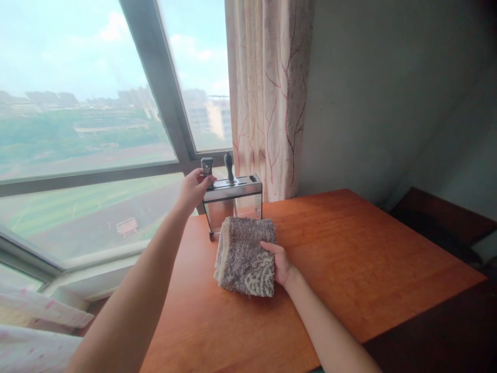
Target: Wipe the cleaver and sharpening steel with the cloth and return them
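A knife block (233, 192) with a metal top and see-through sides stands at the table's far left, near the window. The dark handle of a knife (207, 167) rises from its left end, and my left hand (195, 187) is closed around that handle. Beside it a second dark handle (229, 167) sticks up from a slot. In front of the block, my right hand (280, 263) grips a folded grey-brown towel (246, 256) by its right side, thumb on top. The towel has a pale pattern at its lower right corner and covers part of the block's base.
The reddish-brown wooden table (330, 259) stretches to the right and toward me. A large window (85, 93) borders the left side, with a patterned curtain (272, 93) hanging behind the block. The wall (373, 103) is at the back right.
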